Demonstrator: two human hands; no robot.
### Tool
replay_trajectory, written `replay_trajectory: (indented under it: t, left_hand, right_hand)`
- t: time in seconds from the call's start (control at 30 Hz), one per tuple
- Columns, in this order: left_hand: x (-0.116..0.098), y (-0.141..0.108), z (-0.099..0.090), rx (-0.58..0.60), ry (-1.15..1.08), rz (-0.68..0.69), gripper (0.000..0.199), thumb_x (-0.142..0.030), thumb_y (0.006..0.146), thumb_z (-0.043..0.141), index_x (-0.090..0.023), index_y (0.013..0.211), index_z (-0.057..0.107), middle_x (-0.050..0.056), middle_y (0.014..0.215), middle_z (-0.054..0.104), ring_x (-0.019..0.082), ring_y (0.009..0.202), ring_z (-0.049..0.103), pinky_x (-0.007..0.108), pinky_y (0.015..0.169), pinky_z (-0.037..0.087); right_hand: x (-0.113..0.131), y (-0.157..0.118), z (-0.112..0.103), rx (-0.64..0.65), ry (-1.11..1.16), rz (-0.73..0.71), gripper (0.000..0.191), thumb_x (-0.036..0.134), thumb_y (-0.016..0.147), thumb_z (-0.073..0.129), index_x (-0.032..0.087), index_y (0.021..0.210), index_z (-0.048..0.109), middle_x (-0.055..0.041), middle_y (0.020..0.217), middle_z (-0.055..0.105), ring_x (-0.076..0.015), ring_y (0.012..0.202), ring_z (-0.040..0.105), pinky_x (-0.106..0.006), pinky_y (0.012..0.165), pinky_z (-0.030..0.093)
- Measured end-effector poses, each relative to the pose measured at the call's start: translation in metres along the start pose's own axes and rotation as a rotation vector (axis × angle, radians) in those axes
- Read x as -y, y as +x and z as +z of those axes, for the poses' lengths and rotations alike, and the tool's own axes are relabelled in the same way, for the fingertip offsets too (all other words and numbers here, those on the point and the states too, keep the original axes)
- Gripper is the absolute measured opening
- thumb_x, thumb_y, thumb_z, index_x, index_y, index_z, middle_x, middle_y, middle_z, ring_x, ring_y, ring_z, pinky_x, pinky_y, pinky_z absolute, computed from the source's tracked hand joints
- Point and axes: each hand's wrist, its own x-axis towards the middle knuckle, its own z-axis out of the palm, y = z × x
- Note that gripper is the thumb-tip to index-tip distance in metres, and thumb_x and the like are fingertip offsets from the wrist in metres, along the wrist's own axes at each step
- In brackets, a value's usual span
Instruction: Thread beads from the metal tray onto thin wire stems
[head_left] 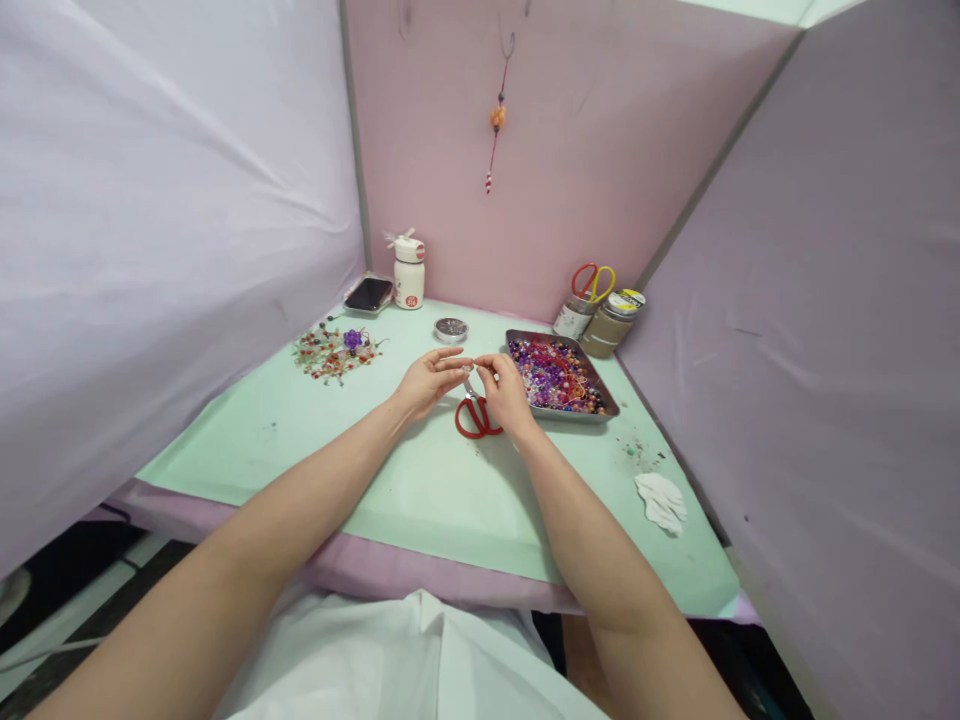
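Over the middle of the table my left hand (433,382) pinches a small clear piece (467,369), probably a bead, between thumb and fingertips. My right hand (505,388) meets it from the right, its thumb and index finger pressed together at the same spot. What the right fingers hold is too small to make out. Below the hands lies a pair of scissors (470,419) with red handles, partly hidden by my right hand. Just right of that hand is a metal tray (577,416) full of purple, red, clear and orange beads (551,372).
Strung beads (330,355) lie in a pile on the left. Along the back stand a phone (370,294), a white bottle (409,272), a small round tin (451,330) and jars (611,325) beside more scissors (592,283). A beaded cord (498,117) hangs above; a white cloth (661,503) lies right.
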Motion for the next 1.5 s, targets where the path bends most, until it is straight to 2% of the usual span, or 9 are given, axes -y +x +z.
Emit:
replay_trajectory:
  t: [0.3,0.53,0.77,0.97,1.23,1.5]
  left_hand:
    - [0.0,-0.0001,-0.0019,0.028,-0.047,-0.052,0.04,-0.006,0.074,0.067,-0.014,0.112,0.06,0.009,0.099,0.07,0.013,0.091,0.067,0.031,0.097,0.047]
    - [0.0001,-0.0017,-0.0016,0.058,-0.027,-0.102,0.043,-0.005,0.075,0.065,-0.014,0.117,0.059,0.008,0.095,0.071,0.011,0.083,0.068,0.03,0.097,0.047]
    - [0.0016,-0.0004,-0.0023,0.063,-0.044,-0.131,0.029,-0.005,0.078,0.06,-0.012,0.106,0.064,0.008,0.088,0.071,0.011,0.084,0.067,0.026,0.089,0.051]
    - [-0.0037,-0.002,0.0021,0.027,-0.027,-0.138,0.024,-0.003,0.073,0.062,-0.011,0.096,0.065,0.009,0.089,0.07,0.013,0.085,0.067,0.026,0.088,0.05]
    - [-0.0018,-0.0044,0.005,-0.028,0.056,-0.068,0.027,-0.012,0.067,0.073,-0.013,0.092,0.064,0.004,0.079,0.068,0.011,0.076,0.064,0.032,0.091,0.048]
    - [0.002,-0.0008,0.0009,0.015,0.131,-0.048,0.035,-0.015,0.062,0.078,-0.013,0.094,0.064,0.003,0.081,0.068,0.012,0.077,0.064,0.035,0.091,0.047]
  right_hand:
    - [-0.0019,0.0,0.0007,-0.013,0.017,0.0,0.015,0.022,0.086,0.047,0.02,0.09,0.061,-0.0065,0.092,0.06,-0.0185,0.088,0.056,-0.033,0.081,0.045]
    - [0.0026,-0.0014,-0.0023,0.025,-0.045,-0.056,0.014,0.02,0.086,0.048,0.021,0.086,0.062,-0.0056,0.091,0.058,-0.0184,0.086,0.056,-0.032,0.078,0.045]
    - [-0.0014,-0.002,0.0011,0.05,-0.117,-0.06,0.013,0.021,0.088,0.044,0.021,0.081,0.055,-0.0051,0.089,0.053,-0.0183,0.087,0.053,-0.033,0.079,0.045]
    - [-0.0043,-0.0028,0.0037,0.055,-0.129,-0.042,0.013,0.022,0.089,0.042,0.021,0.082,0.053,-0.0054,0.09,0.052,-0.0181,0.086,0.052,-0.032,0.077,0.044]
    - [-0.0037,-0.0034,0.0046,0.09,-0.127,-0.037,0.013,0.024,0.09,0.042,0.021,0.083,0.053,-0.0054,0.091,0.052,-0.0183,0.086,0.052,-0.032,0.077,0.043]
    - [-0.0059,-0.0032,0.0055,0.093,-0.143,-0.045,0.011,0.02,0.089,0.042,0.022,0.082,0.05,-0.0046,0.09,0.051,-0.0183,0.084,0.051,-0.032,0.076,0.042]
